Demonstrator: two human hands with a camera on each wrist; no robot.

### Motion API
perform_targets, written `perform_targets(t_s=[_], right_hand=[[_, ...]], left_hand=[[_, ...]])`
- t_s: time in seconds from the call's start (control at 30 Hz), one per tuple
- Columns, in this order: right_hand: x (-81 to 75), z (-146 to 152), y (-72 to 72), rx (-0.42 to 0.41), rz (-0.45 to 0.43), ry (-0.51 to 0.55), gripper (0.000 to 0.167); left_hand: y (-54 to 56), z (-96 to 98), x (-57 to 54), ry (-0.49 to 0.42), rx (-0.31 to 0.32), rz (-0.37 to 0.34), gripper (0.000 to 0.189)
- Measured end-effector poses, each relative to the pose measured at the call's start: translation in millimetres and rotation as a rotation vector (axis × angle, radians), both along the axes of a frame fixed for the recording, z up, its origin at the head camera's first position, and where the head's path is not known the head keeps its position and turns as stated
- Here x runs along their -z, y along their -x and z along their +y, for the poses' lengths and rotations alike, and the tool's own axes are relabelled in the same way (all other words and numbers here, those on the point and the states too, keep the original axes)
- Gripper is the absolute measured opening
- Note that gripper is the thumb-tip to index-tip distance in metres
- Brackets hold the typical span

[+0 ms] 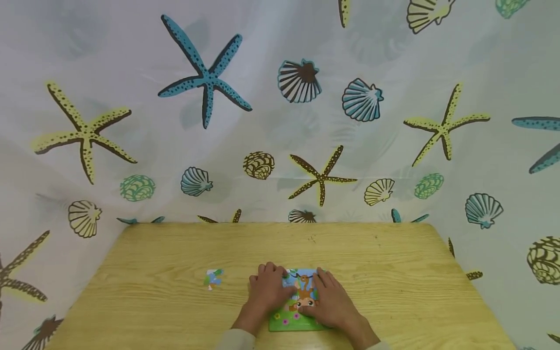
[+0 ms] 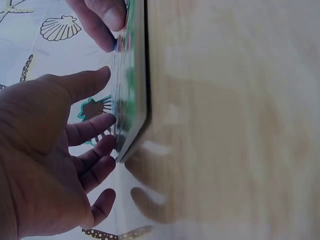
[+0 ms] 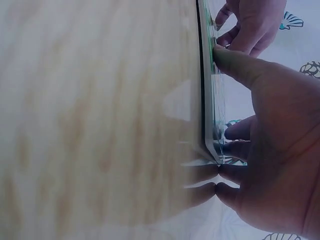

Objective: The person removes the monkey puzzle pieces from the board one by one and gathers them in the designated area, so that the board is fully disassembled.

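Note:
A jigsaw puzzle (image 1: 302,323) with a monkey hanging over grass and flowers lies flat on the table, seen edge-on as a thin board in both wrist views. My left hand (image 1: 268,290) lies over its left side, thumb reaching onto the picture and fingertips near the upper left corner. Over the right side spreads my right hand (image 1: 334,302), its thumb resting on the picture by the monkey's face. In the right wrist view, the fingers of the right hand (image 3: 285,130) extend past the board's far corner, with two fingertips down on the table. The hands cover parts of the picture.
To the left of the puzzle, loose joined puzzle pieces (image 1: 213,280) lie on the wooden table (image 1: 166,311). A pale curtain (image 1: 245,131) printed with starfish and shells hangs behind the table and along both sides.

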State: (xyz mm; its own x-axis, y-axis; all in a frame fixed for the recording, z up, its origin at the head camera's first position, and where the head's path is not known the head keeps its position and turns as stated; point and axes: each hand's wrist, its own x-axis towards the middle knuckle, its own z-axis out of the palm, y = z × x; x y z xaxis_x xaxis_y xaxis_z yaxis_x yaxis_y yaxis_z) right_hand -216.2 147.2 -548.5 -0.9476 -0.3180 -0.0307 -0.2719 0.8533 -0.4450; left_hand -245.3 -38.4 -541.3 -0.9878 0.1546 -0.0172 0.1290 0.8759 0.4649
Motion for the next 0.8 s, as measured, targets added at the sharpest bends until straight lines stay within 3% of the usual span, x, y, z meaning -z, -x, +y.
perform_targets(t_s=[0.17,0.5,0.8], right_hand=[[-2.6,2,-1.7,-0.006,0.006,-0.028,0.088],[-4.1,1,-2.2,-0.009,0.034,-0.063,0.078],[-1.8,0,-0.1,0.026,0.007,-0.036,0.079]], left_hand=[[-0.1,8.7,-1.8,0.047,-0.041,0.008,0.045],[5.3,16.2,-2.4,0.065,-0.082,-0.043,0.044],[6.4,18.4,-1.1,-0.033,-0.079,-0.037,0.036]])
